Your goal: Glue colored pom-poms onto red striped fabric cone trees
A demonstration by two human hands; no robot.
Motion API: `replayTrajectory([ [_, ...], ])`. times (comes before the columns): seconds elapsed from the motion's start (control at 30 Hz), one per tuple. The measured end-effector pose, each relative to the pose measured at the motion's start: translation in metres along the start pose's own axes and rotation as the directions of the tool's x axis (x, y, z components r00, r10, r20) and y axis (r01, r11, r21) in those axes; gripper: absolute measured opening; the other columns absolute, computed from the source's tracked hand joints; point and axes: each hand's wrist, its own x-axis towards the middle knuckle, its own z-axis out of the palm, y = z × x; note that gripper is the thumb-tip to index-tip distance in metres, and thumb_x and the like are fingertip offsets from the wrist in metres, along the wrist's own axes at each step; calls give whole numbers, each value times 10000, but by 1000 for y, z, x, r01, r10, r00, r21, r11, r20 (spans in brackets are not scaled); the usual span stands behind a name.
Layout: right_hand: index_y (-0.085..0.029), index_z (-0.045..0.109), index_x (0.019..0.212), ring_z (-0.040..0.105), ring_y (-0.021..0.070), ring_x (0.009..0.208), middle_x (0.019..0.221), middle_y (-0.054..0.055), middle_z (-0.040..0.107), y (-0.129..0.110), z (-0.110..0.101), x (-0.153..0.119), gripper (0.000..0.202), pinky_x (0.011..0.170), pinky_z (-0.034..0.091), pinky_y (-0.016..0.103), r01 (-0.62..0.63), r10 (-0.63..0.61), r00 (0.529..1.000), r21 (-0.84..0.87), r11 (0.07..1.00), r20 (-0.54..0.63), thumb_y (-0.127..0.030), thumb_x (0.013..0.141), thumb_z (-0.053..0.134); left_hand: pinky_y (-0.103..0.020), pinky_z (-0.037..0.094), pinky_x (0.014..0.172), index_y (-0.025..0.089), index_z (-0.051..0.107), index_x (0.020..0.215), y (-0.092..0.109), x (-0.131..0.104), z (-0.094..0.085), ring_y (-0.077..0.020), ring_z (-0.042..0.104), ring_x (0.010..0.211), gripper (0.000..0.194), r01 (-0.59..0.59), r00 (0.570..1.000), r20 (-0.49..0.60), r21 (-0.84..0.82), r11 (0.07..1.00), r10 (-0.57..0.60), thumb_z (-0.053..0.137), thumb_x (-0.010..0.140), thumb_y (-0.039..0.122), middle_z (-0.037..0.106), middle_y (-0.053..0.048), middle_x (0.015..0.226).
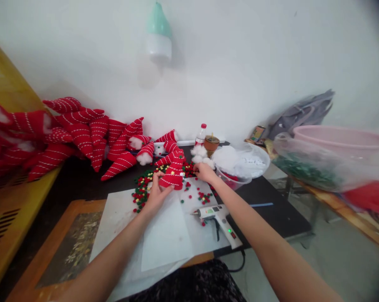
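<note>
- Red cloth with white stitched stripes forms the cone [172,180] at the centre of the frame, wide end toward me, by the far edge of the white paper [166,241].
- My left hand [158,191] is closed on its lower left side; my right hand [204,172], apart from it, reaches in beside the small pompoms [142,183], and I cannot tell whether its fingers pinch one.
- I judge the cone light and soft, easily dented, its cloth not slippery.
- Its wide base seems the best hold, clear of the little balls on its front, which might come loose.
- Right of centre lies a glue gun [221,221].
</note>
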Motion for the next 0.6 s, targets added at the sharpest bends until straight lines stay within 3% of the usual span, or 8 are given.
replayTrajectory([
  [0.2, -125, 778, 907, 709, 242, 895, 928, 124, 781, -8, 0, -2, 166, 806, 499, 260, 20, -20, 1000, 30, 999, -2, -66, 846, 635, -295, 531, 767, 275, 393, 1139, 0, -1, 1, -192, 709, 876, 577, 4, 1000, -4, -3, 1000, -4, 782, 733, 404, 690, 9, 1010],
  [0.43, -151, 718, 1190, 720, 180, 978, 1085, 80, 784, -15, -19, -9, 305, 875, 506, 230, 71, -57, 990, 105, 992, -125, -108, 925, 572, -283, 525, 784, 271, 389, 1141, 0, 0, 2, -186, 698, 923, 583, 3, 1000, -5, -20, 1000, -3, 779, 732, 413, 677, -11, 1088],
  [0.6, -163, 790, 1046, 728, 232, 1020, 1078, 98, 798, -9, -28, -11, 278, 933, 509, 278, 41, -34, 995, 72, 997, -90, -71, 897, 574, -274, 520, 735, 275, 379, 1123, 1, 0, 1, -182, 706, 854, 612, 24, 1000, 1, -22, 999, -24, 806, 701, 397, 697, 3, 1033],
])
